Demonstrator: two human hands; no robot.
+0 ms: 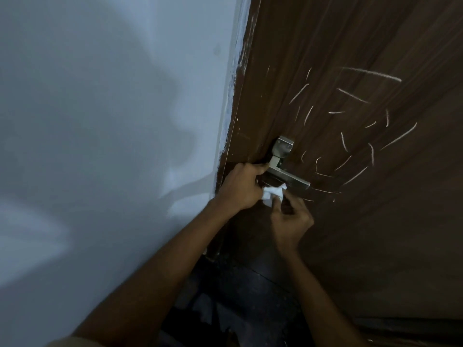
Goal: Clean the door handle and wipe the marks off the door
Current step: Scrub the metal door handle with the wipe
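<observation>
Brown wood-grain door (350, 234), white marks (355, 96), seemingly silver handle (290, 177).

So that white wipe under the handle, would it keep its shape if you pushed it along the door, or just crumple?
Probably crumple. The white wipe already sits bunched and creased between both hands, which suggests it is soft and floppy. It looks thin and light, so it likely needs fingers pressing it flat to rub the chalky marks. It won't roll or break.
</observation>
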